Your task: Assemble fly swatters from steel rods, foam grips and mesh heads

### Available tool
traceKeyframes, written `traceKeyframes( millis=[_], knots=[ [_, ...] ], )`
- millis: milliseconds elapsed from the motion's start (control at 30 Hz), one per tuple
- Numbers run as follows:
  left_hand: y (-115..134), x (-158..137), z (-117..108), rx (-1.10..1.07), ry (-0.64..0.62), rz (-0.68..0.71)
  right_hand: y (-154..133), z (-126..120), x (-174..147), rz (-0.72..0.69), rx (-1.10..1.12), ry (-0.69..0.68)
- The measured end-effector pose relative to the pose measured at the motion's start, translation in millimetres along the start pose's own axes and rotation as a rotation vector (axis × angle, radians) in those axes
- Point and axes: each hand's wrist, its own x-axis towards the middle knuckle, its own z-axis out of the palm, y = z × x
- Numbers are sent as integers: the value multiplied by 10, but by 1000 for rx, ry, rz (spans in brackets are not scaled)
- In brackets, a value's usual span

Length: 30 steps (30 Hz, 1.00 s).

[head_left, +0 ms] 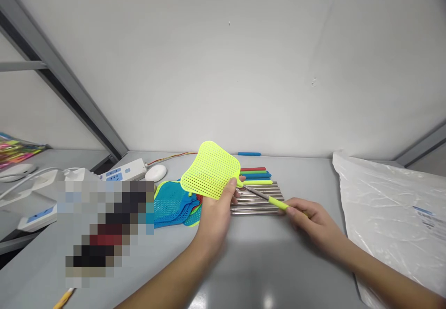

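Note:
A yellow-green fly swatter (212,172) is held up above the table, tilted, its perforated head to the left. My left hand (223,202) grips it where the head meets the metal rod. Around the yellow-green handle end, the fingers of my right hand (306,216) are closed. Beneath and behind lie several metal rods (258,202) side by side, with loose coloured handles (256,175) in red, green, blue and yellow-green beyond them. Left of my left hand is a pile of swatter heads (172,204), mostly blue, partly hidden by my hand and the held swatter.
White power strips (128,169) with cables and a round white device (155,173) are at the left. A blurred-out patch hides part of that side. A plastic bag (390,207) lies at the right. One blue handle (249,154) rests near the back wall.

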Motion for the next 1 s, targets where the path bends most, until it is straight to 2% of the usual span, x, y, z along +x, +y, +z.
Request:
traceKeyframes(
  millis=[167, 267, 333, 400, 500, 600, 667, 800, 1000],
  knots=[
    [216, 176, -96, -163, 218, 75, 39, -100, 38, 7, -12, 209],
    [357, 351, -227, -104, 247, 125, 48, -180, 63, -3, -54, 278],
    [424, 421, -290, 55, 164, 153, 47, -215, 76, -7, -75, 301],
    [459, 439, -320, 221, 25, 155, 49, -225, 84, -23, -108, 310],
    [476, 402, -326, 468, -95, 189, 67, -204, 79, -98, -194, 291],
    [506, 338, -346, 822, -89, 241, 84, -195, 68, -188, -327, 223],
    [545, 275, -379, 975, -84, 258, 73, -218, 71, -235, -440, 157],
    [587, 50, -480, 1080, -118, 318, -45, -302, 104, -364, -700, 32],
    [465, -408, -615, 1179, -76, 349, -387, -279, 90, -485, -924, 1]
  ],
)
